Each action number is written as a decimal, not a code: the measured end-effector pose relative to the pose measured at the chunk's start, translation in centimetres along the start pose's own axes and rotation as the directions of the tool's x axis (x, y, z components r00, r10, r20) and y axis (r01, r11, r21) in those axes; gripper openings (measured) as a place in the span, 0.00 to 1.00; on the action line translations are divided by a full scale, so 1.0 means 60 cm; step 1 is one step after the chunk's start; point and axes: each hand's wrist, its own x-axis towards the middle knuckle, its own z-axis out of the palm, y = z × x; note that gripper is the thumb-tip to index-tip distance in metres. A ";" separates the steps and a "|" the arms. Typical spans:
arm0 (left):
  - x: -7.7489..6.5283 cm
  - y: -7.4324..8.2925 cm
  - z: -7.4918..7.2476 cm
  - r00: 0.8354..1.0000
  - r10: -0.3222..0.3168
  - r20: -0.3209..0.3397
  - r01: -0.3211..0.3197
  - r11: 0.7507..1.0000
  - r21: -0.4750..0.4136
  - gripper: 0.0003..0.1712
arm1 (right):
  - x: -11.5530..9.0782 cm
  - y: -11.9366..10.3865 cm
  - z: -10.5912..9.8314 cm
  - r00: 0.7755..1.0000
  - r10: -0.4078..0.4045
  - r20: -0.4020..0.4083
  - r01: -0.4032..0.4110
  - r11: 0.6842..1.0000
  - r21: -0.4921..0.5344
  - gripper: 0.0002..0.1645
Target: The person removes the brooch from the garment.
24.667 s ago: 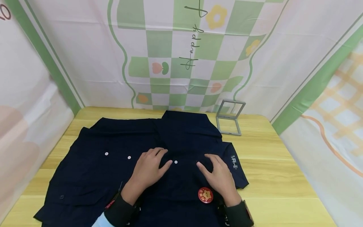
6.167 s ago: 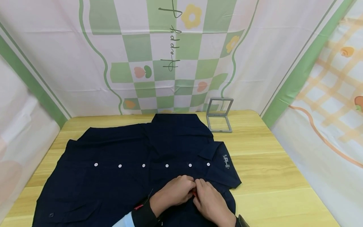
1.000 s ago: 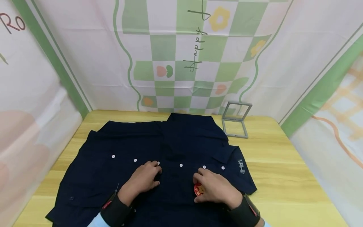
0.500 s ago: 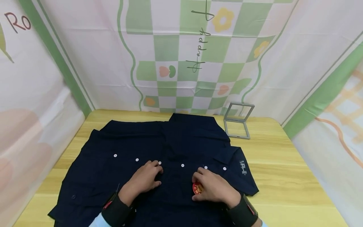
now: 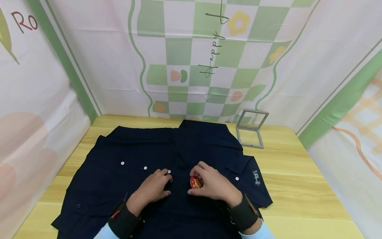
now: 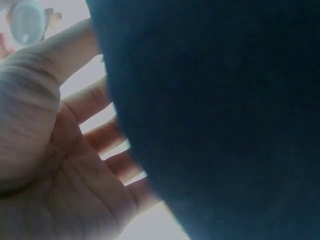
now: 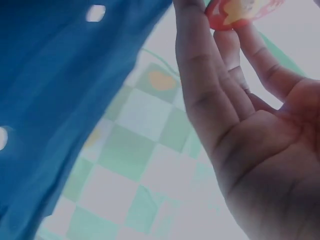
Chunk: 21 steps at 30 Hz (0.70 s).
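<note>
My right hand pinches a round red badge with a yellow figure, between thumb and fingertips over the middle of a dark navy shirt. Its right wrist view shows the badge at the fingertips. My left hand rests palm down on the shirt, fingers loosely bent, tips beside a white button. Dark cloth covers those fingertips in the left wrist view. The shirt lies spread flat with its collar end to the right, and part of its button row is hidden behind my right hand.
Behind the shirt's collar side, a grey-framed clear case stands hinged open. The wooden table shows to the right of the shirt. Patterned cloth hangs close behind and at both sides.
Earlier the badge lay on the shirt; later both hands met at it. In the last half second my right hand has carried it left and farther away. The left hand stays put.
</note>
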 end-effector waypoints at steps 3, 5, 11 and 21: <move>0.000 0.001 -0.001 1.000 -0.002 0.008 0.002 1.000 -0.004 0.17 | 0.012 -0.016 -0.010 0.999 -0.027 -0.025 0.028 0.999 0.017 0.24; 0.000 0.001 -0.002 1.000 -0.005 0.013 0.006 1.000 -0.007 0.17 | 0.021 -0.027 -0.016 0.997 -0.061 -0.051 0.062 0.998 0.031 0.23; 0.003 -0.001 -0.006 1.000 -0.015 0.027 0.016 0.999 -0.031 0.17 | 0.039 -0.051 -0.025 0.986 -0.124 -0.113 0.134 0.988 0.081 0.20; 0.000 -0.001 -0.004 0.999 -0.013 0.041 0.015 0.999 -0.041 0.17 | 0.041 -0.050 -0.014 0.986 -0.126 -0.107 0.137 0.986 0.097 0.19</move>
